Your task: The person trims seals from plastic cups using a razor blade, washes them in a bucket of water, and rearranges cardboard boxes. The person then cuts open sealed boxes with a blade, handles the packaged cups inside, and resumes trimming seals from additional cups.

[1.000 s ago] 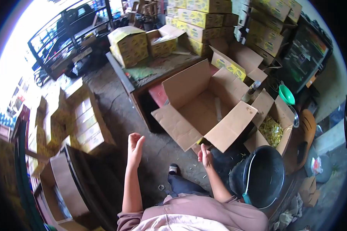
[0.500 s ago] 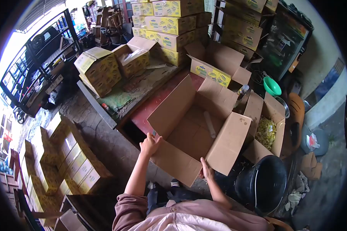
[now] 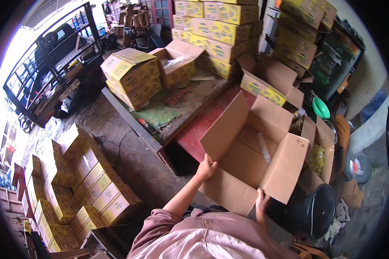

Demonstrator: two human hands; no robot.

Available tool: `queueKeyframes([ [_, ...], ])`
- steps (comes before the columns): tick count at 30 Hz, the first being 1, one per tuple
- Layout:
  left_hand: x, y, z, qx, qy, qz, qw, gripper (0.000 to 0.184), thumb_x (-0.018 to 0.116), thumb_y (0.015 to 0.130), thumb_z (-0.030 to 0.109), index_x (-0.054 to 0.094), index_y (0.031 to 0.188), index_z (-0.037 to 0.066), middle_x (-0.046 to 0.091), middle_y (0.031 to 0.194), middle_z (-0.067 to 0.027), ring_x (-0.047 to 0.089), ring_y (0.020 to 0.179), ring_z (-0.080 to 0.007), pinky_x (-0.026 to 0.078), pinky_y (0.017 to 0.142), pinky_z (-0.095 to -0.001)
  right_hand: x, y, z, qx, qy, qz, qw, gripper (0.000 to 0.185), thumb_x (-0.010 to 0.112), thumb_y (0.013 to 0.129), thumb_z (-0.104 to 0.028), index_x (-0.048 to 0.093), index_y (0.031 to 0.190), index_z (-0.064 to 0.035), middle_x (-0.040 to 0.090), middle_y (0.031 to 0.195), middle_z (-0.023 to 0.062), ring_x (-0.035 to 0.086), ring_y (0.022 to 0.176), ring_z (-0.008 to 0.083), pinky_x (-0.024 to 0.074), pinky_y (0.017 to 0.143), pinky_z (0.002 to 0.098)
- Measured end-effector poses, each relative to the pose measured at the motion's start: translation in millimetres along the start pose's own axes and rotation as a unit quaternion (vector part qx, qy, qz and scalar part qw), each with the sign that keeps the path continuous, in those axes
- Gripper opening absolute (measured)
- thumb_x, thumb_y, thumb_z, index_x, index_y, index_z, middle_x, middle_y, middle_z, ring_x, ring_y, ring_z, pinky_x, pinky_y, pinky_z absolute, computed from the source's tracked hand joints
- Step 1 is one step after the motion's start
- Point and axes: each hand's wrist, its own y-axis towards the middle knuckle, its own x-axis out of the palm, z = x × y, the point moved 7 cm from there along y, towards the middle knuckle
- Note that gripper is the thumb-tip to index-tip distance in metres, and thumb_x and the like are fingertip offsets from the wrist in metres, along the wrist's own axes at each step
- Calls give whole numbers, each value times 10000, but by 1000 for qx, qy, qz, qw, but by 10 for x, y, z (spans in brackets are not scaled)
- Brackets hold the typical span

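Cardboard box (image 3: 246, 163) open, L hand (image 3: 207, 167) & R hand (image 3: 261, 200) gripping.

We see a low bench (image 3: 154, 115) with a worn, green-patched top. By its left edge stands a yellow-printed carton (image 3: 132, 80); just beside that, toward the far edge, sits an open-topped box (image 3: 179, 76). We notice a small red-ended object (image 3: 143, 122) at the left edge, between the left and near corners. Along the right edge runs a red surface (image 3: 194, 136); a large open carton (image 3: 246, 162) overlaps it, resting or not, we cannot tell. Left of the bench, the floor (image 3: 122, 151) carries rows of yellow boxes (image 3: 103, 190).
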Motion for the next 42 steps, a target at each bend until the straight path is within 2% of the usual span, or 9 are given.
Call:
queueKeyframes([
  [10,-1842,-282,646,83,-102,88,987,434,497,801,134,264,1132,-23,589,632,-214,603,612,-350,464,546,-392,741,-346,-1251,17,-170,-50,984,279,560,789,-137,574,867,130,621,827,174,567,761,187,447,685,326],
  [13,-2571,-180,891,131,-110,134,976,490,503,813,134,231,1184,-34,591,640,-210,599,587,-338,449,536,-378,1327,-140,-1555,-44,157,-70,984,423,550,815,-82,405,1147,136,544,1077,213,549,945,247,453,798,335],
  [18,-4037,160,1311,194,-44,268,943,508,528,835,178,263,1222,-17,585,671,-225,609,642,-294,458,635,-381,2706,317,-2694,-102,86,-103,986,256,558,814,-137,576,809,119,620,798,123,573,717,165,447,677,309],
  [23,-5433,659,1314,181,-209,245,929,684,500,846,448,190,1296,36,493,1143,-197,476,1033,-227,403,829,-337,4330,747,-3775,-162,280,-149,935,230,584,764,-155,538,702,62,556,684,14,498,654,103,421,631,276],
  [27,-6195,270,500,183,-215,444,850,697,464,839,504,229,1329,69,450,1214,-65,486,1032,-171,397,796,-336,5691,936,-4228,-208,104,-194,953,390,522,753,-276,538,534,46,558,512,145,584,555,240,435,570,360],
  [32,-5768,-770,-1451,-40,-268,522,809,570,462,859,460,287,1255,89,518,1037,-61,520,917,-151,418,720,-281,6606,549,-4363,-329,-73,-250,908,414,440,775,-296,537,535,26,582,568,180,591,609,338,466,611,408],
  [34,-5211,-1281,-2230,-136,-313,533,774,467,430,873,451,374,1177,100,518,1035,-53,522,906,-149,423,712,-310,6683,431,-4340,-192,-67,-347,916,537,479,764,-474,598,819,47,608,698,206,614,625,308,467,619,408],
  [38,-3951,-2070,-2908,-292,-426,540,665,404,423,876,451,402,1107,120,541,1037,-44,530,921,-161,419,699,-314,6797,337,-4310,-211,-10,-302,930,561,497,792,-549,606,546,-57,534,460,41,539,454,165,426,490,331],
  [42,-3238,-2494,-2911,-349,-464,566,585,448,416,876,466,385,1149,112,541,1086,-65,536,938,-178,425,721,-322,6897,519,-3796,-207,7,-230,951,678,324,854,-562,566,488,-45,543,484,57,534,514,207,424,684,357],
])
